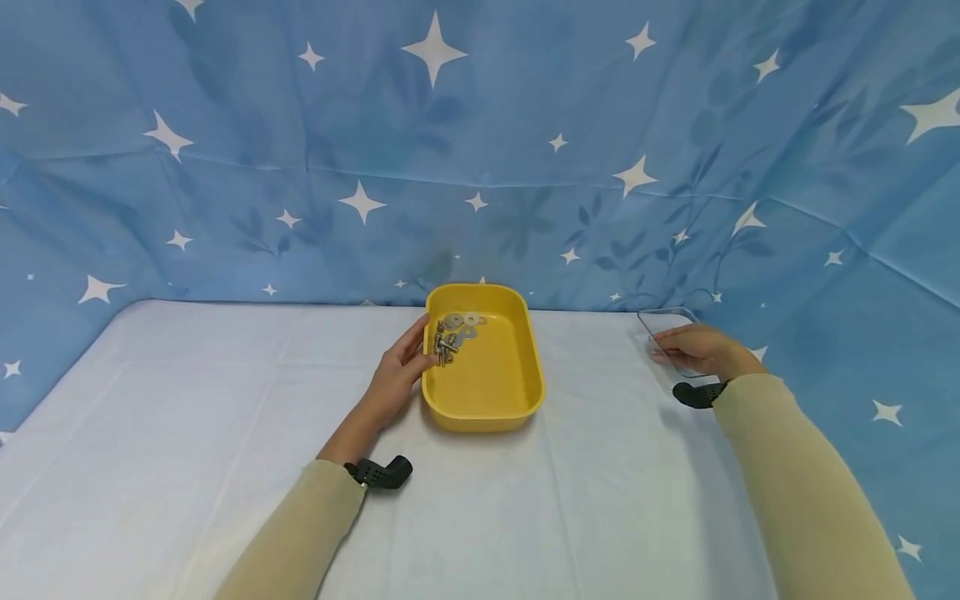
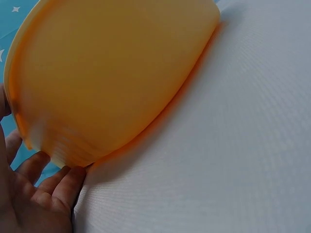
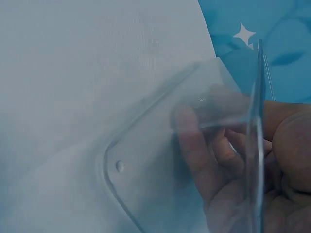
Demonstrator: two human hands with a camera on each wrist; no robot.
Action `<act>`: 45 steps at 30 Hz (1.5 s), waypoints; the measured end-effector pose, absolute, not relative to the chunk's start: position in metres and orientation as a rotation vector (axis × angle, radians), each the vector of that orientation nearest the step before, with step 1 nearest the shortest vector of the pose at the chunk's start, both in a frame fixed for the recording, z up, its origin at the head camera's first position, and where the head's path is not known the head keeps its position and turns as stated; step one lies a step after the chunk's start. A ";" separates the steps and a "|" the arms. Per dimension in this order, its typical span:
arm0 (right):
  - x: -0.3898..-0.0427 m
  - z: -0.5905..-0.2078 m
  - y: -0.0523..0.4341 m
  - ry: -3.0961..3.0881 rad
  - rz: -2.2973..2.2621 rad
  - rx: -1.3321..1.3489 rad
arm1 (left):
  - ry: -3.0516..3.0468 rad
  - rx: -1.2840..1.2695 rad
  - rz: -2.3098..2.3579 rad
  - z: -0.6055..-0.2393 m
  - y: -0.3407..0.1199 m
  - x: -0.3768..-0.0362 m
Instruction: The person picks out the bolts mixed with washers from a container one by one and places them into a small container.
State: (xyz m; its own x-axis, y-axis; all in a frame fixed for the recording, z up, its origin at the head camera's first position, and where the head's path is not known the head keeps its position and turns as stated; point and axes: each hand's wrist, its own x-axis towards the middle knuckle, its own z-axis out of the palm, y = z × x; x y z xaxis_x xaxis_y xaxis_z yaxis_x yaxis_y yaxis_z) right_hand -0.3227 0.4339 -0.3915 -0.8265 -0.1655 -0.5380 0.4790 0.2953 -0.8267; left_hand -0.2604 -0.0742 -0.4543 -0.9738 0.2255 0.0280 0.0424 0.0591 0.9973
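Observation:
A yellow tray (image 1: 491,383) sits in the middle of the white-covered table. Several metal screws (image 1: 444,350) and flat washers (image 1: 471,319) lie bunched along its left side. My left hand (image 1: 397,375) grips the tray's left edge, thumb at the rim; in the left wrist view, fingers (image 2: 68,189) touch its outer wall. Over at the table's right side, my right hand (image 1: 693,348) holds a clear plastic container (image 3: 146,184). Its see-through wall shows the curled fingers behind it in the right wrist view. Nothing can be made out inside the container.
A white cloth (image 1: 187,433) covers the table. Behind and along the right side hangs a blue curtain (image 1: 480,150) with white stars, close to the right hand. Dark bands with cameras (image 1: 382,473) are on both wrists.

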 end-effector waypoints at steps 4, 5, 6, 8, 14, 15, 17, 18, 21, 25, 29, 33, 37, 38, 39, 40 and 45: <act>-0.322 -0.391 0.420 2.051 -1.543 0.317 | 2.191 0.274 2.050 -0.453 -0.074 -0.260; -0.322 -0.390 0.416 2.042 -1.549 0.334 | 2.192 0.277 2.051 -0.453 -0.075 -0.260; -0.322 -0.389 0.413 2.044 -1.544 0.346 | 2.190 0.282 2.053 -0.453 -0.075 -0.260; -0.321 -0.388 0.406 2.031 -1.551 0.371 | 2.190 0.292 2.053 -0.453 -0.074 -0.260; -0.320 -0.389 0.388 2.017 -1.563 0.417 | 2.205 0.313 2.046 -0.454 -0.074 -0.263; -0.320 -0.390 0.385 2.020 -1.561 0.424 | 2.204 0.313 2.044 -0.454 -0.075 -0.263; -0.321 -0.392 0.377 2.038 -1.544 0.427 | 2.208 0.305 2.039 -0.454 -0.076 -0.263; -0.322 -0.393 0.373 2.044 -1.537 0.427 | 2.209 0.301 2.038 -0.454 -0.076 -0.263; -0.324 -0.395 0.359 2.062 -1.516 0.437 | 2.218 0.287 2.035 -0.454 -0.079 -0.263; -0.326 -0.394 0.341 2.085 -1.513 0.471 | 2.217 0.264 2.044 -0.456 -0.080 -0.263; -0.326 -0.391 0.327 2.110 -1.497 0.491 | 2.190 0.252 2.060 -0.456 -0.078 -0.262; -0.326 -0.389 0.314 2.141 -1.470 0.491 | 2.175 0.268 2.082 -0.455 -0.076 -0.260; -0.330 -0.390 0.302 2.164 -1.449 0.499 | 2.171 0.280 2.092 -0.454 -0.076 -0.259; -0.331 -0.391 0.300 2.171 -1.442 0.506 | 2.171 0.280 2.092 -0.454 -0.076 -0.259; -0.332 -0.391 0.299 2.175 -1.436 0.507 | 2.171 0.280 2.090 -0.454 -0.075 -0.259; -0.333 -0.391 0.297 2.183 -1.425 0.509 | 2.166 0.276 2.090 -0.454 -0.075 -0.260; -0.335 -0.388 0.297 2.242 -1.308 0.492 | 2.129 0.262 2.100 -0.456 -0.072 -0.260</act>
